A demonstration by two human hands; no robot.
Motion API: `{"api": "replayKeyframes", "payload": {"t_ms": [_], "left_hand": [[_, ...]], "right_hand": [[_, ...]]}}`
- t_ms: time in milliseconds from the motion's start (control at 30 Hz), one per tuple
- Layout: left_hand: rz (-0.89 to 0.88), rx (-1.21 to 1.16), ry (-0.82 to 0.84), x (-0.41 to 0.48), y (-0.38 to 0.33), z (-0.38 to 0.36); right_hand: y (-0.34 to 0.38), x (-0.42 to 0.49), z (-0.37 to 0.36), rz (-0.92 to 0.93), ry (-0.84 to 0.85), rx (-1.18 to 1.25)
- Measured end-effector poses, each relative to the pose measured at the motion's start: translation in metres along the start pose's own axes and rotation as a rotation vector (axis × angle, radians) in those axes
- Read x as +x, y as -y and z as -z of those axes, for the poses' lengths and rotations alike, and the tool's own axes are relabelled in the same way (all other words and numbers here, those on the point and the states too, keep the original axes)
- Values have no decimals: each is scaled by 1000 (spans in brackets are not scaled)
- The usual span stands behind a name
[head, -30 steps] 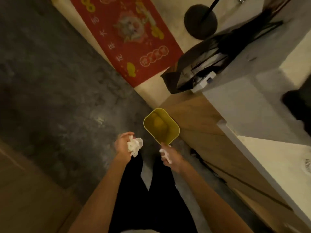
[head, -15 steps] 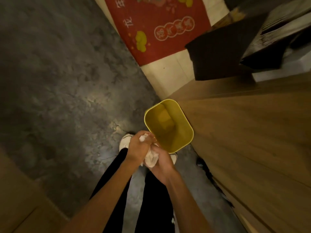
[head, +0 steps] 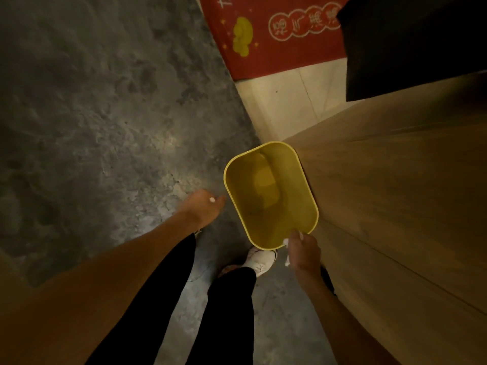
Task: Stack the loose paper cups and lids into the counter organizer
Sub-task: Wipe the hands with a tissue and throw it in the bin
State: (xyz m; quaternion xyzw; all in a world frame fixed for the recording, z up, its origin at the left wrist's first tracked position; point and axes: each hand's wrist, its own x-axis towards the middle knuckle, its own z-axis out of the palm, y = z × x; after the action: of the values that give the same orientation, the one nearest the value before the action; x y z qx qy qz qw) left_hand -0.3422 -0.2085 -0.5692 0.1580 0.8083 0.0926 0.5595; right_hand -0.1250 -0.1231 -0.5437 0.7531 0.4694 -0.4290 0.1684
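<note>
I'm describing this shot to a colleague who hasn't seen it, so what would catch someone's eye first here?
The bright yellow bin stands out first, open-topped on the grey floor against a wooden cabinet. Next, the right hand at the bin's near rim holds crumpled white paper, while the left hand left of the bin pinches a small white scrap. A red banner with gold print lies at the top.

Crumpled white paper point(head: 286, 242) in right hand point(head: 304, 252) at yellow bin point(head: 247, 206) near rim, white scrap point(head: 211, 206) in left hand point(head: 201, 209)
</note>
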Motion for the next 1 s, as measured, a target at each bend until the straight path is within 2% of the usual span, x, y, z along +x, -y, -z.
{"api": "replayKeyframes", "payload": {"t_ms": [100,200,267,367,433,533,700,800,933,1000], "left_hand": [[-41,55,54,7,-10,-8],[-77,138,144,9,-17,-15],[-172,206,166,12,-21,-20],[-400,318,183,17,-31,-27],[-532,360,118,23,-39,-30],[-671,473,16,34,-50,-35],[-823,697,-20,46,-60,-39],[-815,760,-11,49,-60,-39],[-606,995,82,41,-53,-37],[-593,1087,67,33,-48,-31]], "right_hand": [[0,16,-3,31,67,-3],[5,27,-14,28,217,58],[7,30,-19,81,272,-71],[10,30,-20,267,237,-195],[13,29,-21,339,184,-188],[15,32,-25,385,110,-189],[13,40,-31,408,97,-267],[12,45,-34,375,117,-340],[5,40,-26,401,145,-445],[1,31,-16,446,152,-491]]}}
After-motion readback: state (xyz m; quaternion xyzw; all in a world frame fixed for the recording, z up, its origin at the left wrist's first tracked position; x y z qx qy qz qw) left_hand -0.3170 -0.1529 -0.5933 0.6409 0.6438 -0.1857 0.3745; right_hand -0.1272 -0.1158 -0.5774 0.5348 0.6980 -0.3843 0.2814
